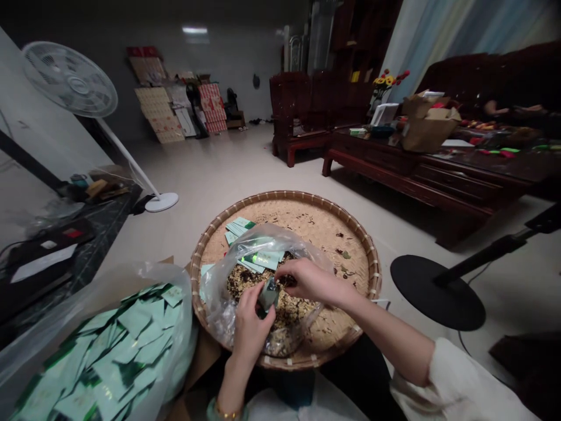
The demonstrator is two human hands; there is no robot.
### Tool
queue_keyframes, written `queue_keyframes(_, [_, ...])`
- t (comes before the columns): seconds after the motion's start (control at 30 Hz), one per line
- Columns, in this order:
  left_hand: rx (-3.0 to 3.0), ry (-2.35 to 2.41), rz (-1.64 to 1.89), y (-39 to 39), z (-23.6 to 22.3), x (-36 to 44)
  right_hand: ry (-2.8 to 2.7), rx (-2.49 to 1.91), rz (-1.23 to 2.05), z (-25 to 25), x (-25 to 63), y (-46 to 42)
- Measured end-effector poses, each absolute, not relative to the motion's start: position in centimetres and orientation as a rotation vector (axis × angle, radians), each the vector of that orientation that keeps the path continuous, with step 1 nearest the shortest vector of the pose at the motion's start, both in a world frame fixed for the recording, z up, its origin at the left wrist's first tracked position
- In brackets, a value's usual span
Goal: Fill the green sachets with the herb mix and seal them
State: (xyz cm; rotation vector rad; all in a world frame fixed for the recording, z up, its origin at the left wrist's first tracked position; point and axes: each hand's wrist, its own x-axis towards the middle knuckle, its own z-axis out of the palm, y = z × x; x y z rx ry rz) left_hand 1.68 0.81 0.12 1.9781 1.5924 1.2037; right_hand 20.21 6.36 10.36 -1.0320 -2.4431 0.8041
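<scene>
My left hand (250,321) is closed around a small green sachet (269,294), holding it over a clear plastic bag (219,318). The bag holds a loose dried mix of pale grains and dark bits (291,307). Just right of the sachet, my right hand (307,280) has its fingers pinched together above the mix; what they hold, if anything, is hidden. Several flat green sachets (267,259) lie on the mix at the bag's far side. Beneath the bag is a round woven bamboo tray (372,257), with more sachets (239,227) near its far left rim.
A large plastic bag full of green sachets (144,327) stands at the left. Beyond it are a white fan (162,202) and a dark ledge (109,225). A black round stand base (438,292) and a low wooden table (407,181) are to the right, where another person's hands (532,109) show.
</scene>
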Motion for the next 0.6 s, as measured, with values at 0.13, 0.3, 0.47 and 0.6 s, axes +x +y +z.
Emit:
queue_keyframes(0.13, [2.002,1.586,1.179,0.8,-0.2,1.9,-2.601,-1.144,0.623,10.7,19.5,6.2])
queue_keyframes(0.3, [2.001,1.578,1.167,1.0,-0.4,2.0,-2.738,-1.242,0.463,11.5,18.8,5.8])
queue_keyframes(0.47, [1.984,1.567,1.149,1.0,-0.4,2.2,-2.753,-1.216,0.474,11.6,18.7,5.9])
queue_keyframes(0.6, [1.965,1.549,1.166,1.0,-0.3,2.2,-2.665,-1.143,0.571,11.2,18.9,6.0])
